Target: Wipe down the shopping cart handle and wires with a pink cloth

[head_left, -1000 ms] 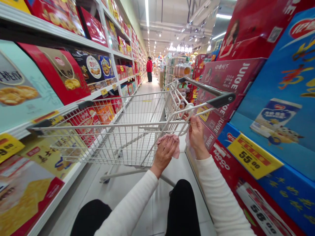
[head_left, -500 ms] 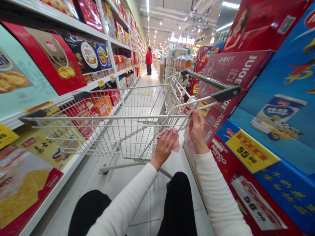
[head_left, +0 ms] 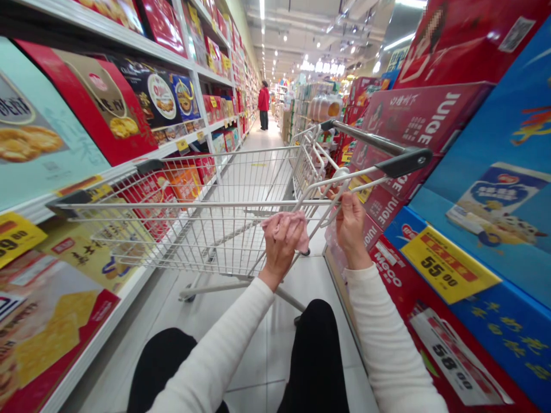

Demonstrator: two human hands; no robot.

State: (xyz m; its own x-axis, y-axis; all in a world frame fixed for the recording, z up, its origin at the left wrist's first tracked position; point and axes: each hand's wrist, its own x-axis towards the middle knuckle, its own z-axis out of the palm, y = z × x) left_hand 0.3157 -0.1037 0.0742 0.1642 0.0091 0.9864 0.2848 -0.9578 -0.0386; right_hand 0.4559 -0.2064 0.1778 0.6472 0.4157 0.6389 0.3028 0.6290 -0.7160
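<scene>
A wire shopping cart (head_left: 181,205) stands sideways in front of me, its handle (head_left: 370,137) at the upper right. My left hand (head_left: 279,246) holds a crumpled pink cloth (head_left: 297,226) against the side wires near the cart's rear end. To its right, my right hand (head_left: 350,226) is closed around a bar of the cart's rear frame, below the handle. The fingertips on the far side of that bar are partly hidden.
Shelves (head_left: 189,66) with boxed goods line the left side. Stacked red boxes (head_left: 413,120) and blue boxes (head_left: 495,189) with price signs rise close on the right. A person in a red jacket (head_left: 263,100) stands far down the aisle.
My left hand has moved slightly up and left with the cloth, which now bunches above the fingers. The view has shifted a little; my right hand keeps its grip on the cart.
</scene>
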